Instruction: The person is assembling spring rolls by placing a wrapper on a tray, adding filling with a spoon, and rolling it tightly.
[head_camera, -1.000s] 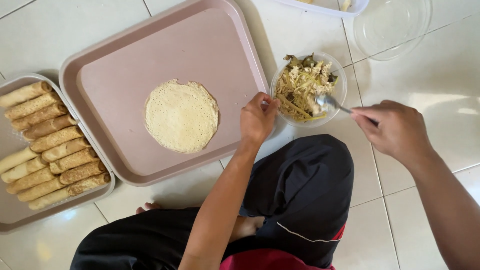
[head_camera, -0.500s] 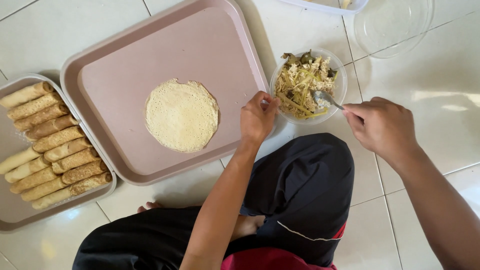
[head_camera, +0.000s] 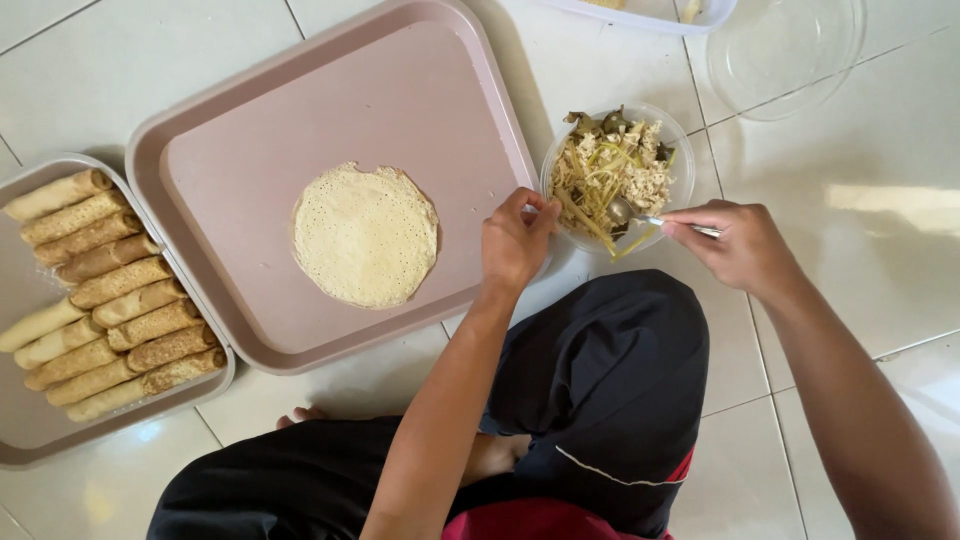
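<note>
Upper right of centre, the clear bowl of shredded filling (head_camera: 617, 175) is steadied at its rim by the left hand (head_camera: 515, 240); the right hand (head_camera: 740, 245) pinches a spoon (head_camera: 640, 216) dug in. The filling looks loose, moist, light; scoop from beneath.

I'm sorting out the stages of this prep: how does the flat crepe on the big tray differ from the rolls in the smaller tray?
The crepe lies open, flat and round; the rolls are rolled into tight cylinders. The crepe is pale yellow, the rolls mostly browner. The crepe lies alone on the big pink tray, while the rolls are packed side by side in the smaller tray. Both show the same pitted surface.
</note>
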